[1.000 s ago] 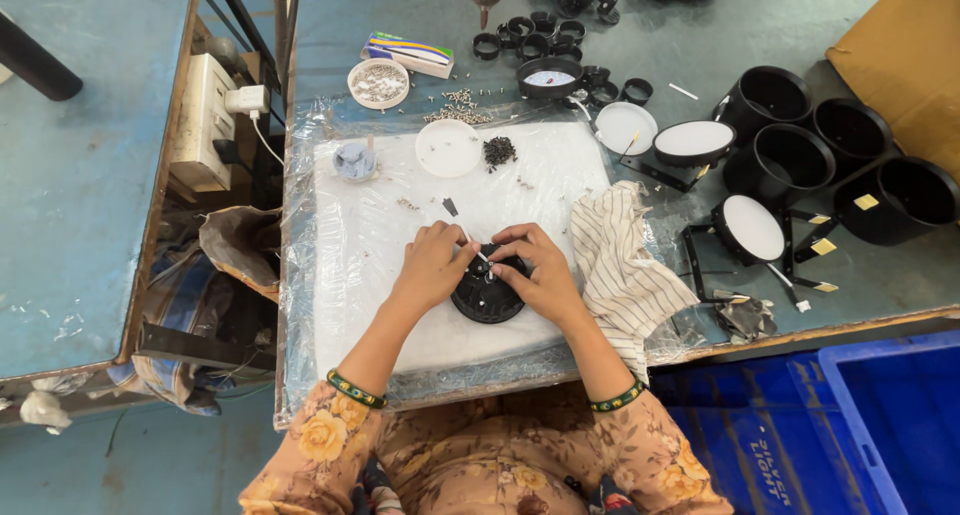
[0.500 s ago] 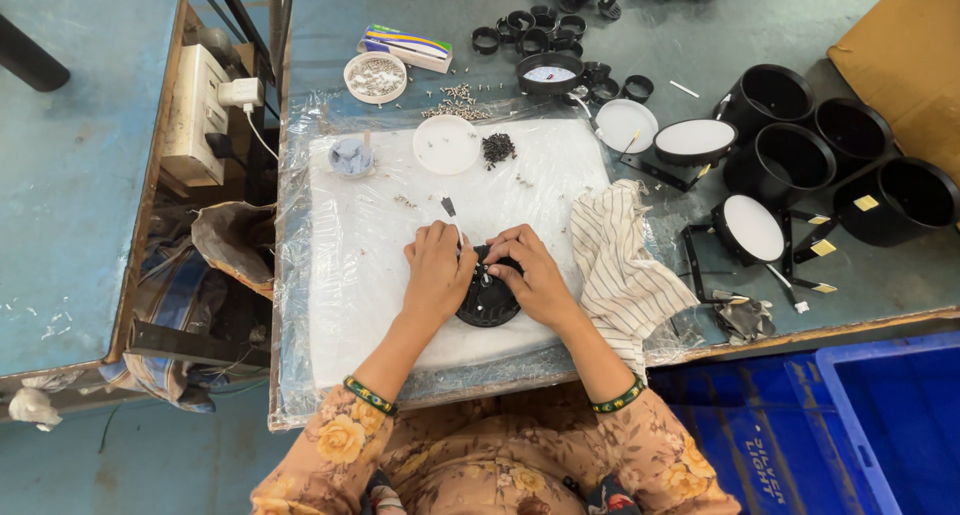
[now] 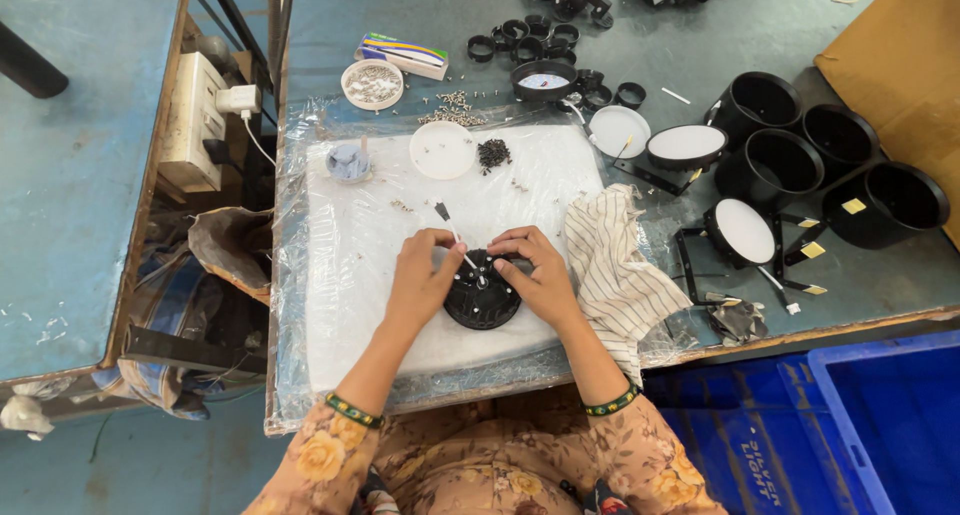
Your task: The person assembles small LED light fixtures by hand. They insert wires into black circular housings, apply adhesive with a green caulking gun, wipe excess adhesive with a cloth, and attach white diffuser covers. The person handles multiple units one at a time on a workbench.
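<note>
Looking down thru the head cam, we see both hands on a round black disc part (image 3: 482,297) lying near the front edge of a white foam pad (image 3: 340,265) on the blue-green table (image 3: 640,35). Left hand (image 3: 420,280) sits at the disc's 9 o'clock, fingers curled, pinching a thin screwdriver (image 3: 452,230) w/ a black grip that slants up toward 11 o'clock, tip down on the disc. Right hand (image 3: 540,275) covers the disc's 1–3 o'clock edge, fingers pressed flat on it, steadying it.

Around it: striped cloth (image 3: 620,275) just beside the right hand at 3 o'clock; white round lid (image 3: 442,150) and a small heap of dark screws (image 3: 492,155) at 12 o'clock on the pad; bowl of screws (image 3: 371,83) further up. Black cylindrical housings (image 3: 830,165) well apart at 2 o'clock; blue crate (image 3: 880,425) at 4 o'clock.
</note>
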